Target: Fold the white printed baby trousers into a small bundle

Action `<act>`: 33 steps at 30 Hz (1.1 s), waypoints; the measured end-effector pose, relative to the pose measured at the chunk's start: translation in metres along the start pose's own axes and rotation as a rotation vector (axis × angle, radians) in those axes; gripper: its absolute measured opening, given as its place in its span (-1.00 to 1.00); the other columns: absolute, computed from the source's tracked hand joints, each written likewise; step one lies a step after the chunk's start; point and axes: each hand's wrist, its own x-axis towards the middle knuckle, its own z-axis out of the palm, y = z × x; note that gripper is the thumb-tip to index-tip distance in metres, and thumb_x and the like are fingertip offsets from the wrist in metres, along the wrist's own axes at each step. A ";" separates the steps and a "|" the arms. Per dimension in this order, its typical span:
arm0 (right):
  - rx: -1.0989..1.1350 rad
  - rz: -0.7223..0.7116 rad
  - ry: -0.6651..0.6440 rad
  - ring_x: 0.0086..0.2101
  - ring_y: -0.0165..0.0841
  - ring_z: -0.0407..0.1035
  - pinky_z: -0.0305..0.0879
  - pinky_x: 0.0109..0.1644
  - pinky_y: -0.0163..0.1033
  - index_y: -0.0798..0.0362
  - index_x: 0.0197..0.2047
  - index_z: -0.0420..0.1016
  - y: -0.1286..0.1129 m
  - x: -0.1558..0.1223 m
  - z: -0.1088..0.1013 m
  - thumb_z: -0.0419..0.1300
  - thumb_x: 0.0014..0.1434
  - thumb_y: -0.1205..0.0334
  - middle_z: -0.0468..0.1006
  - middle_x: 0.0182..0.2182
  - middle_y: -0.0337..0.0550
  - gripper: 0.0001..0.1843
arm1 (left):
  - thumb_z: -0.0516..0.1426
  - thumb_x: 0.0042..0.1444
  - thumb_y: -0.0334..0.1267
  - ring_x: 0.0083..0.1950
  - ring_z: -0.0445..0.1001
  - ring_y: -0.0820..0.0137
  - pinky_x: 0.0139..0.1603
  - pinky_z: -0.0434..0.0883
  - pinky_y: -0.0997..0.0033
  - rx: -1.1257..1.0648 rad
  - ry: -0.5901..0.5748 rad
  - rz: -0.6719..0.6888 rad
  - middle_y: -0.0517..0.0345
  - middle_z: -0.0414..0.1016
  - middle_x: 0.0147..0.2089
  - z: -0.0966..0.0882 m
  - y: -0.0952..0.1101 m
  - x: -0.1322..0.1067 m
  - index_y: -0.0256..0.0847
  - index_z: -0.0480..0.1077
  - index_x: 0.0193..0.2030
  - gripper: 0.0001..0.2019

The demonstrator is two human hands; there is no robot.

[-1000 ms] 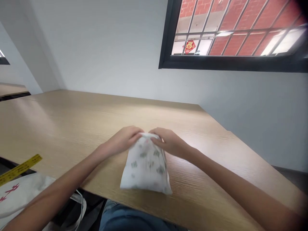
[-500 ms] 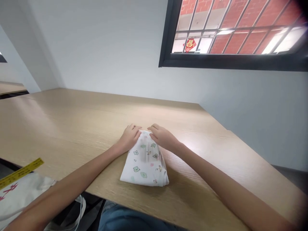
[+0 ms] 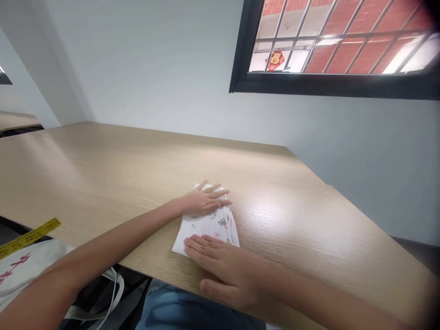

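A small white cloth (image 3: 213, 225) printed with tiny animal figures lies folded flat near the front edge of the wooden table (image 3: 103, 174). My left hand (image 3: 203, 201) rests flat on the cloth's far end, fingers spread and pointing right. My right hand (image 3: 223, 268) lies palm down across the near end, fingertips on the cloth's front edge and thumb hanging past the table edge. Neither hand grips anything.
A white wall runs behind the table, with a dark-framed barred window (image 3: 337, 50) at upper right. Below the table's front edge at left are a white fabric bag with red characters (image 3: 20, 275) and a yellow tape strip (image 3: 29, 237). My blue trouser leg (image 3: 178, 307) shows underneath.
Both hands let go of the cloth's bunched top. The cloth was laid flat; the left hand pressed down on its far end and the right hand moved toward me onto its near end.
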 end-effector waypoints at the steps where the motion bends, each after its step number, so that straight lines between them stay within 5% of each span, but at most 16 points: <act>1: 0.023 -0.005 -0.008 0.22 -0.26 -0.19 -0.24 0.28 -0.13 0.29 0.27 -0.08 -0.006 -0.001 -0.001 -0.06 0.25 0.13 -0.06 0.24 0.12 -0.38 | -0.22 0.29 -0.11 0.35 -0.22 0.23 0.26 -0.36 -0.01 0.040 0.034 -0.041 0.32 -0.09 0.33 -0.001 -0.008 0.006 0.14 0.06 0.22 -0.62; 6: 0.121 -0.092 -0.006 0.16 -0.38 0.03 -0.08 0.25 -0.24 0.18 0.21 0.11 -0.018 -0.011 -0.008 0.02 0.17 0.33 0.14 0.19 -0.01 -0.48 | -0.25 0.29 -0.13 0.31 -0.10 0.21 0.24 -0.18 0.02 0.101 0.186 -0.204 0.12 0.01 0.30 -0.007 -0.015 0.007 -0.01 0.04 0.25 -0.59; 9: 0.010 -0.078 0.199 0.10 -0.40 0.15 0.03 0.21 -0.19 0.11 0.06 0.29 0.000 -0.016 -0.011 -0.07 0.19 0.41 0.27 0.12 -0.08 -0.62 | -0.24 0.28 -0.12 0.25 0.00 0.22 0.20 -0.05 0.09 0.123 0.278 -0.290 -0.03 0.06 0.25 -0.011 0.007 -0.019 -0.17 0.01 0.26 -0.56; 11: -0.139 0.012 0.327 0.12 -0.32 0.11 -0.01 0.22 -0.05 0.13 0.04 0.30 0.017 -0.018 -0.012 -0.10 0.21 0.37 0.28 0.11 0.00 -0.64 | -0.21 0.27 -0.08 0.19 0.08 0.23 0.15 0.03 0.11 0.114 0.252 -0.298 0.00 0.16 0.18 -0.012 0.025 -0.045 -0.15 0.10 0.21 -0.57; 13: -0.254 0.116 0.313 0.17 -0.24 0.02 -0.08 0.23 0.05 0.17 0.09 0.26 0.028 -0.022 -0.011 -0.10 0.23 0.31 0.22 0.14 0.09 -0.62 | -0.18 0.25 -0.02 0.16 0.12 0.24 0.13 0.07 0.11 0.066 0.148 -0.278 0.07 0.20 0.16 -0.011 0.042 -0.071 -0.08 0.14 0.19 -0.57; 16: -0.292 0.173 0.198 0.21 -0.15 -0.13 -0.09 0.22 0.10 0.23 0.19 0.13 0.028 -0.032 -0.003 -0.02 0.21 0.08 0.12 0.18 0.17 -0.45 | -0.04 0.10 0.16 0.20 0.06 0.14 0.15 0.06 0.01 -0.021 0.040 -0.254 0.01 0.11 0.23 -0.004 0.062 -0.103 -0.04 0.01 0.26 -0.36; 20: -0.258 0.181 0.166 0.22 -0.03 -0.23 -0.07 0.21 0.13 0.30 0.24 0.00 0.012 -0.049 0.015 0.19 -0.03 -0.10 0.01 0.21 0.25 -0.08 | 0.14 -0.23 0.30 0.27 -0.11 -0.04 0.17 -0.02 -0.15 -0.035 0.038 -0.176 -0.15 -0.14 0.32 0.011 0.082 -0.124 -0.09 -0.16 0.31 0.02; 26: -0.181 0.216 0.189 0.07 -0.05 0.16 0.17 0.07 -0.01 0.28 0.19 0.10 0.002 -0.054 0.004 0.29 -0.19 0.17 0.28 0.07 0.20 -0.11 | -0.01 0.16 -0.31 0.07 0.25 0.25 0.04 0.22 0.17 -0.144 0.176 -0.158 0.08 0.29 0.11 0.007 0.083 -0.112 0.03 0.35 0.01 -0.70; 31: -0.034 0.345 0.195 -0.33 -0.28 0.35 0.24 -0.23 -0.20 0.03 -0.13 0.37 0.014 -0.043 -0.025 0.14 0.05 0.13 0.49 -0.32 -0.16 -0.70 | -0.06 0.21 -0.08 -0.24 0.39 0.37 -0.22 0.32 0.43 -0.613 0.300 -0.432 0.15 0.47 -0.23 -0.005 0.062 -0.084 -0.21 0.41 -0.20 -0.69; 33: 0.054 0.418 0.270 -0.44 -0.34 0.31 0.20 -0.36 -0.26 0.05 -0.27 0.37 0.024 -0.035 -0.031 -0.03 0.20 0.07 0.46 -0.44 -0.20 -0.74 | -0.11 0.20 0.02 -0.35 0.38 0.39 -0.38 0.32 0.48 -0.727 0.309 -0.572 0.12 0.45 -0.33 -0.004 0.057 -0.074 -0.28 0.38 -0.25 -0.58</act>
